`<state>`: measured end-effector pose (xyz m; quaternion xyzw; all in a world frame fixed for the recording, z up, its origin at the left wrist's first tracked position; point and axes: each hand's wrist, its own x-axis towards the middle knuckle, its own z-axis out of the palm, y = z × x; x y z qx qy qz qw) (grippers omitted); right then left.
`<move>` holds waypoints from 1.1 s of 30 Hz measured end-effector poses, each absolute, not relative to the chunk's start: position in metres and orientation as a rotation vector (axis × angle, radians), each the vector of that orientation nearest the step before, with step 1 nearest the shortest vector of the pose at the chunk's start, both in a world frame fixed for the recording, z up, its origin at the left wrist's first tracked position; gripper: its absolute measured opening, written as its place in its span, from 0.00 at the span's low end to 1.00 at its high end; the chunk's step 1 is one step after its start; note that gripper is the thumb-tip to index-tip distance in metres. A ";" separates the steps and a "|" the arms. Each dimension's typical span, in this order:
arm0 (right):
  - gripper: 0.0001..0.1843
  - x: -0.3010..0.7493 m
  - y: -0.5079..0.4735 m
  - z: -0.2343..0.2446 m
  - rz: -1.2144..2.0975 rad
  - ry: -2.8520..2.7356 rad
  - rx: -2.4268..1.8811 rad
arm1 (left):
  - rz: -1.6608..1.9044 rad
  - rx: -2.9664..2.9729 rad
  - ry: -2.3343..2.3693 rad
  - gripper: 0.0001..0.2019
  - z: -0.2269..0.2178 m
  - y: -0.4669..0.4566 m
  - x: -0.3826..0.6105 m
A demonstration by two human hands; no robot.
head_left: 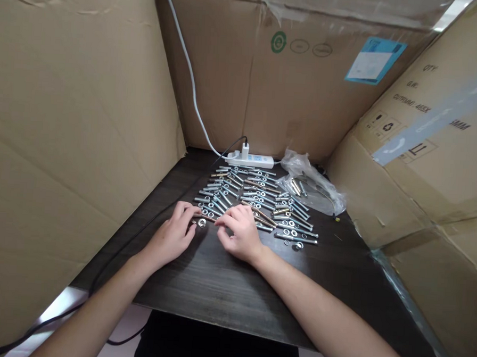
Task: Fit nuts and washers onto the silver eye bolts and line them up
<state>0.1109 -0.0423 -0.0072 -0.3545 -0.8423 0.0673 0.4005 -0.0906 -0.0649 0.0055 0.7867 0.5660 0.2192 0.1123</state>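
Note:
Both of my hands rest on a dark wooden table point(225, 284) at the near edge of a spread of metal bolts point(257, 198) with washers and nuts. My left hand point(174, 235) has its fingers curled and pinches one end of a bolt point(206, 217) that lies across between the hands. My right hand point(239, 231) pinches the other end of that bolt with bent fingers. A loose washer point(201, 223) lies on the table just below the bolt, between the two hands.
Cardboard boxes point(64, 137) wall in the table on the left, back and right. A white power strip point(250, 159) with a plug and white cable lies at the back. A clear plastic bag point(312, 185) with more bolts sits at the back right. A black cable point(139, 232) runs along the left.

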 end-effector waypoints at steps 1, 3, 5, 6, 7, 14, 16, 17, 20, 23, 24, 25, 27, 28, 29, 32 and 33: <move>0.06 0.111 -0.042 -0.007 0.175 -2.139 -0.908 | 0.688 2.269 1.685 0.12 0.005 -0.065 -0.092; 0.06 0.111 -0.042 -0.007 0.181 -2.154 -0.926 | 0.765 2.196 1.714 0.10 0.004 -0.064 -0.096; 0.06 0.111 -0.043 -0.007 0.184 -2.159 -0.927 | 0.807 2.151 1.700 0.07 0.003 -0.065 -0.098; 0.06 0.111 -0.043 -0.007 0.185 -2.156 -0.919 | 0.798 2.146 1.671 0.06 0.004 -0.066 -0.099; 0.06 0.111 -0.043 -0.007 0.184 -2.150 -0.908 | 0.774 2.153 1.630 0.05 0.004 -0.067 -0.099; 0.06 0.110 -0.046 -0.007 0.178 -2.157 -0.857 | 0.691 2.147 1.573 0.07 0.010 -0.072 -0.096; 0.06 0.110 -0.046 -0.006 0.176 -2.170 -0.853 | 0.732 2.093 1.613 0.08 0.011 -0.072 -0.097; 0.06 0.110 -0.046 -0.006 0.176 -2.179 -0.849 | 0.769 2.072 1.613 0.08 0.011 -0.072 -0.098; 0.07 0.109 -0.047 -0.005 0.174 -2.235 -0.817 | 0.987 1.951 1.579 0.06 0.017 -0.071 -0.104; 0.07 0.108 -0.048 -0.004 0.161 -2.309 -0.759 | 1.376 1.602 1.472 0.02 0.029 -0.068 -0.111; 0.07 0.108 -0.048 -0.005 0.157 -2.329 -0.745 | 1.515 1.456 1.373 0.02 0.035 -0.066 -0.113; 0.07 0.107 -0.048 -0.005 0.153 -2.344 -0.740 | 1.648 1.326 1.256 0.03 0.042 -0.064 -0.113; 0.07 0.106 -0.049 -0.006 0.145 -2.359 -0.745 | 1.774 1.126 1.056 0.05 0.059 -0.058 -0.110; 0.07 0.106 -0.050 -0.006 0.137 -2.361 -0.750 | 1.786 1.063 0.962 0.05 0.069 -0.053 -0.106; 0.07 0.106 -0.050 -0.005 0.123 -2.359 -0.755 | 1.775 1.015 0.862 0.04 0.079 -0.048 -0.099; 0.07 0.111 -0.048 0.002 0.047 -2.336 -0.786 | 1.673 0.988 0.636 0.02 0.105 -0.023 -0.071; 0.07 0.116 -0.046 0.006 0.017 -2.320 -0.813 | 1.647 1.018 0.605 0.03 0.110 -0.014 -0.060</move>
